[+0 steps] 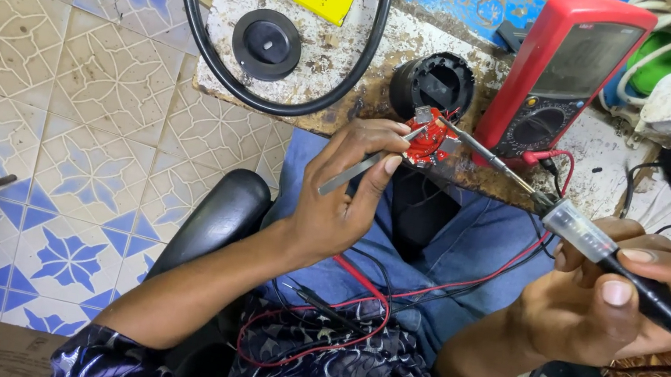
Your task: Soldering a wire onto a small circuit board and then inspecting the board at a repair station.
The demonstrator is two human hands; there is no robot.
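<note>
Just past the left hand (pixel 341 207), fingers clamped on tweezers (pixel 361 168) pinching a red circuit board (pixel 429 141); from the right hand (pixel 602 299), fingers wrapped round a soldering iron (pixel 577 229) slanting up-left, tip touching that board.

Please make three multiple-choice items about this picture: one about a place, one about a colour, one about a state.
1. Where is the tip of the soldering iron?
A. on the floor tiles
B. at the small circuit board
C. inside the cable loop

2. What colour is the casing of the multimeter?
A. red
B. yellow
C. white

3. How does the left hand hold the board?
A. flat on the palm
B. between two bare fingers
C. gripped with tweezers

Answers: 1 B, the tip meets the red board. 2 A, its shell is red. 3 C, metal tweezers reach to the board.
</note>
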